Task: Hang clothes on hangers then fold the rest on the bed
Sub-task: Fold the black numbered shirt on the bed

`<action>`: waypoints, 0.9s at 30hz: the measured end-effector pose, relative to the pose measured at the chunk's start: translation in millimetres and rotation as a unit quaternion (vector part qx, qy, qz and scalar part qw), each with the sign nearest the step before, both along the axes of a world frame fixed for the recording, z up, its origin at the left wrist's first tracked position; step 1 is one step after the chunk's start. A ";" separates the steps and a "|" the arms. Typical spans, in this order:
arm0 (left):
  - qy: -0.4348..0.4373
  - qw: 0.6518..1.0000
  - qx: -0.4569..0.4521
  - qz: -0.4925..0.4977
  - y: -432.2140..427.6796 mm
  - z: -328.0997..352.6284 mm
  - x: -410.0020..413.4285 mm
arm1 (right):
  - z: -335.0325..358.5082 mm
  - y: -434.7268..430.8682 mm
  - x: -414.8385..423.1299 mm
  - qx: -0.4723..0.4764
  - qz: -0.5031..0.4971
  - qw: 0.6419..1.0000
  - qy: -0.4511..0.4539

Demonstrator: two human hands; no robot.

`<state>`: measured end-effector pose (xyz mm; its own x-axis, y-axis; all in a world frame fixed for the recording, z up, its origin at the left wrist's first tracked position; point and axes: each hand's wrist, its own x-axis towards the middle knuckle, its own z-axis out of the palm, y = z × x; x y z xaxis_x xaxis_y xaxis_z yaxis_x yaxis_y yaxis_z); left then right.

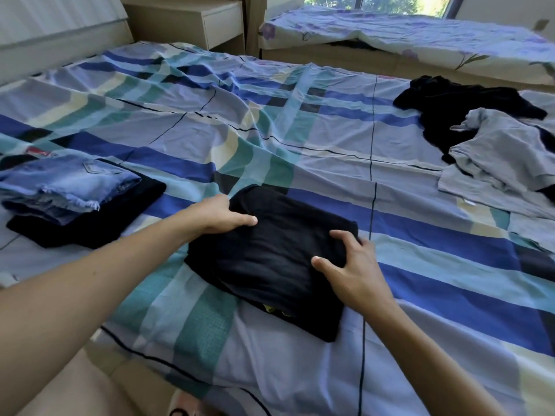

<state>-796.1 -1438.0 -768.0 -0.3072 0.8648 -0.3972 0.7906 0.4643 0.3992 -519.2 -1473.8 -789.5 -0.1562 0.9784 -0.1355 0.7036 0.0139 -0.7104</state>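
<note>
The left forearm [105, 280] and the right forearm [426, 340] are both bare all the way back to the picture's edge. The left hand [220, 216] and the right hand [354, 265] are bare too, with slim fingers and short, plain nails; one nail shows on each thumb. At the bottom edge a dark curved strap [180, 412] crosses something pinkish, perhaps footwear on a foot, but it is too cropped to tell.

No legible text or numbers, only an unreadable red tag [37, 152] near the folded jeans [66, 184]
</note>
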 end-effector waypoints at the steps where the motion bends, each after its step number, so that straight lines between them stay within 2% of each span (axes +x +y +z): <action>1: -0.054 0.998 -0.014 0.008 -5.3 4.3 -3.2 | 3.5 -0.3 1.1 -0.020 -0.004 1.000 0.020; 3: -0.139 0.990 -0.027 0.011 -13.6 9.6 -2.2 | 8.4 3.0 3.3 -0.053 -0.020 0.995 0.087; 5: -0.198 0.980 -0.028 0.020 -19.1 13.7 -3.4 | 15.7 4.3 2.1 -0.111 -0.035 0.975 0.188; 7: -0.261 0.964 -0.037 0.026 -25.2 18.9 -11.3 | 24.4 2.9 -2.6 -0.150 -0.036 0.956 0.249; 10: -0.283 0.959 -0.006 0.017 -28.0 35.8 -24.5 | 42.3 0.1 -10.2 -0.161 -0.011 0.940 0.302; 15: -0.226 0.968 0.106 0.038 -35.9 93.1 -104.1 | 77.0 0.3 -85.3 -0.156 0.062 0.917 0.361; 21: -0.129 0.970 0.163 0.127 -50.0 150.1 -249.7 | 92.1 25.7 -249.1 -0.124 0.112 0.895 0.414; 24: -0.085 0.967 0.171 0.170 -51.5 151.1 -307.9 | 84.4 34.2 -323.0 -0.124 0.114 0.892 0.420; 27: 0.000 0.973 0.123 0.194 -52.7 120.7 -348.4 | 57.9 33.4 -369.7 -0.143 0.137 0.911 0.361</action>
<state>-1144.6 -1490.7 -647.3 -0.6301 0.7525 -0.1916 0.5752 0.6180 0.5359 -888.9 -1440.4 -731.6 -0.5390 0.8300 -0.1432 0.0496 -0.1384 -0.9891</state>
